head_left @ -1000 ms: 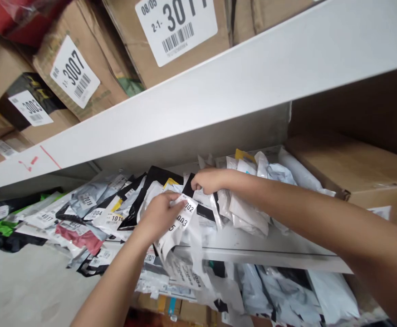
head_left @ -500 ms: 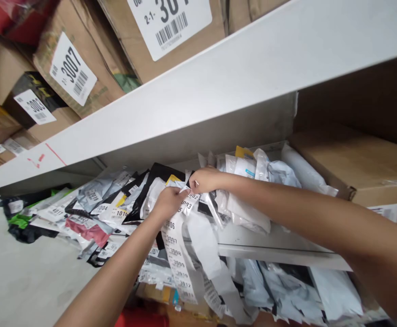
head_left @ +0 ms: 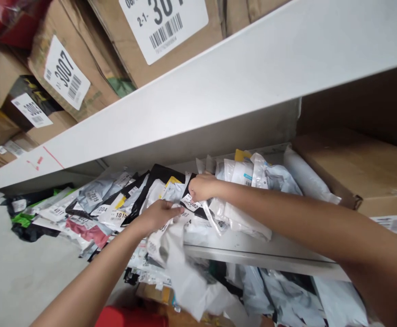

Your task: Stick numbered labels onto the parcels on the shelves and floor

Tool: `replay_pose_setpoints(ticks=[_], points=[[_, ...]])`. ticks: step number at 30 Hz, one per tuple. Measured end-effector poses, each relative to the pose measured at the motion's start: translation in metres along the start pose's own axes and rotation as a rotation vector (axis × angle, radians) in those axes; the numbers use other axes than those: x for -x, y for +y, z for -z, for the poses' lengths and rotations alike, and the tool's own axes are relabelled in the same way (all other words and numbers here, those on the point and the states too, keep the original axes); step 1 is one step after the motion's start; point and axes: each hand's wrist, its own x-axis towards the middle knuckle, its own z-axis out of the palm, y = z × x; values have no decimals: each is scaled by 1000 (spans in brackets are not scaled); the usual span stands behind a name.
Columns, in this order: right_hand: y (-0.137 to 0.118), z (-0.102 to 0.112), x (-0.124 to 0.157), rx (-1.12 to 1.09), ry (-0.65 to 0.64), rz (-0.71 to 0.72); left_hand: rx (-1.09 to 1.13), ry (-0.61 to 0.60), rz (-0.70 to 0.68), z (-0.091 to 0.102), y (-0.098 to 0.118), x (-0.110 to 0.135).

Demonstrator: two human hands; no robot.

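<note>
My left hand (head_left: 159,213) pinches a strip of printed number labels (head_left: 188,277) between thumb and fingers. The strip droops below the shelf edge, twisted and partly blurred. Curled against a black plastic mailer bag (head_left: 201,210), my right hand (head_left: 204,187) has its fingers on a white label marked 3002 (head_left: 190,203). That label lies on the black bag, apart from the strip. My right fingertips are partly hidden. To the right of this hand are white plastic parcels (head_left: 242,172).
Bagged parcels (head_left: 94,200) with number labels crowd the left of the shelf. A cardboard box (head_left: 371,168) stands at the right. Overhead runs a white shelf beam (head_left: 198,100), with labelled boxes above it. More bagged parcels (head_left: 286,290) fill the lower shelf.
My left hand has drawn down and left with the label strip, which now swings and twists. The 3002 label has parted from the strip and lies on the black bag under my right hand.
</note>
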Motion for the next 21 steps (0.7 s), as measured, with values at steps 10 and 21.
replay_pose_setpoints(ticks=[10, 21], points=[[21, 27, 28, -92, 17, 198, 193, -92, -226, -8, 12, 49], [22, 18, 27, 101, 78, 268, 152, 16, -454, -89, 5, 54]])
